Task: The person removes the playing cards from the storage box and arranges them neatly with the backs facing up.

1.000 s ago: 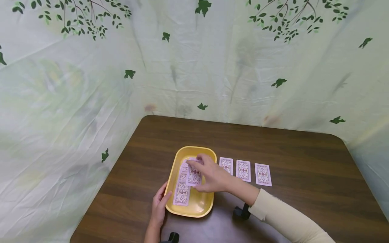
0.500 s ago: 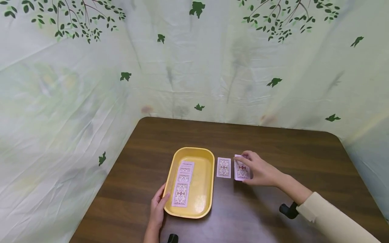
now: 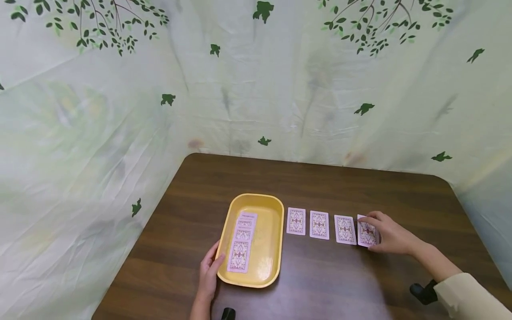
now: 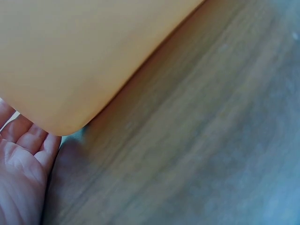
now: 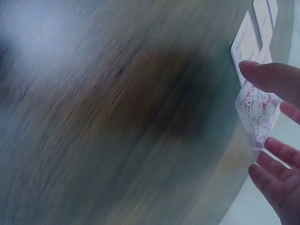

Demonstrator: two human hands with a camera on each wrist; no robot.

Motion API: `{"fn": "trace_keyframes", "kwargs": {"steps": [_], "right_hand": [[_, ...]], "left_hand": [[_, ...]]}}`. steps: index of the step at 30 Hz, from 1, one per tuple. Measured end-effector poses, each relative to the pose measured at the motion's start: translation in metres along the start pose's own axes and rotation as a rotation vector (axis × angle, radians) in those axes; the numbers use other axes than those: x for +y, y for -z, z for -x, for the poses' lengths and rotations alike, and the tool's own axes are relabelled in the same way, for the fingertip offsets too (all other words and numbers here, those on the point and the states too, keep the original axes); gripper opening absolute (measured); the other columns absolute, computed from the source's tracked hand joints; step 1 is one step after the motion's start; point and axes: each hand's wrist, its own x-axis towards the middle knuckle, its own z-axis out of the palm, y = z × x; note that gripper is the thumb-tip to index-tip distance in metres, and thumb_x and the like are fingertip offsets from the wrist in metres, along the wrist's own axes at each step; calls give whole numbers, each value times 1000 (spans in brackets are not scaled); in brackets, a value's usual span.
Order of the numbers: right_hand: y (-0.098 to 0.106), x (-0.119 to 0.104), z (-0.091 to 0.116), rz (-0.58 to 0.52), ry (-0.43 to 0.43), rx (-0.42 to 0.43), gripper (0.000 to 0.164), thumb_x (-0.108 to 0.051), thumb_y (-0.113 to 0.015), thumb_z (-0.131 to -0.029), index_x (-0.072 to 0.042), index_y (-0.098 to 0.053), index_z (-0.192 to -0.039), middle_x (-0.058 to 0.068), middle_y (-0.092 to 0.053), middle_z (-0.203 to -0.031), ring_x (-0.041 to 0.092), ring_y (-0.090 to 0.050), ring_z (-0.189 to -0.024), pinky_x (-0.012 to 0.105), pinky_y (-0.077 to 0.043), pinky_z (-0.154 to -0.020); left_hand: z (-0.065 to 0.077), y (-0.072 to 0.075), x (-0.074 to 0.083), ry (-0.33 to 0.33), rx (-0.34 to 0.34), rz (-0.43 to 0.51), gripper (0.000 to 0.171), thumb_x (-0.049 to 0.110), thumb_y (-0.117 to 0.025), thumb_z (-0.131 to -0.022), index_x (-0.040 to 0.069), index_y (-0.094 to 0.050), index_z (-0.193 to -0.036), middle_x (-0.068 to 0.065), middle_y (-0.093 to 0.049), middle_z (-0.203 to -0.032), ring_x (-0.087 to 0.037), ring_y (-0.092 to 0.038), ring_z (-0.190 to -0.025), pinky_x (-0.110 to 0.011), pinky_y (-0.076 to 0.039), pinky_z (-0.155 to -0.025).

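Observation:
In the head view, my left hand (image 3: 209,274) grips the near-left side of a yellow tray (image 3: 266,266), thumb over the rim; the left wrist view shows its fingers beneath the tray (image 4: 70,56). Several purple-patterned playing cards (image 3: 238,255) overlap in a column inside. To the right, my right hand (image 3: 396,236) pinches a playing card (image 3: 366,233) between thumb and fingers, at the right end of a row. The right wrist view shows that card (image 5: 260,110) between the thumb and fingers. Three more cards lie back up in the row, the nearest card (image 3: 345,230) right beside it.
The other row cards are a card (image 3: 319,225) in the middle and a card (image 3: 296,221) close to the tray's right rim. A dark brown wooden table (image 3: 320,284) carries everything. Behind it hangs a pale cloth (image 3: 296,89) with leaf prints.
My right hand has carried a card from over the tray, rightward past the row, to its right end. The left hand has stayed on the tray.

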Motion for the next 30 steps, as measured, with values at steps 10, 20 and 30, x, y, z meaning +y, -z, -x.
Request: {"fn": "trace_keyframes", "kwargs": {"steps": [10, 20, 30], "right_hand": [[-5, 19, 3, -61, -126, -115, 63, -20, -85, -55, -5, -61, -111, 17, -47, -108, 33, -46, -95, 49, -44, -77], [-5, 23, -1, -104, -188, -171, 61, -18, -83, -55, -5, -61, -111, 21, -46, -111, 35, -46, -96, 51, -44, -78], [-4, 24, -1, -122, -187, -193, 62, -19, -83, -56, -5, -61, -112, 21, -45, -111, 35, -47, -97, 51, -44, -78]], "left_hand": [[0, 2, 0, 4, -4, 1, 43, 1, -49, -91, -13, -39, -131, -31, -44, -126, -16, -52, -101, -22, -44, -82], [0, 1, 1, 4, -4, -3, 43, 3, -50, -91, -12, -40, -131, -30, -44, -127, -16, -52, -102, -22, -44, -82], [0, 2, 0, -7, -13, -8, 43, 2, -49, -92, -12, -39, -132, -30, -44, -127, -17, -51, -104, -21, -44, -83]]}}
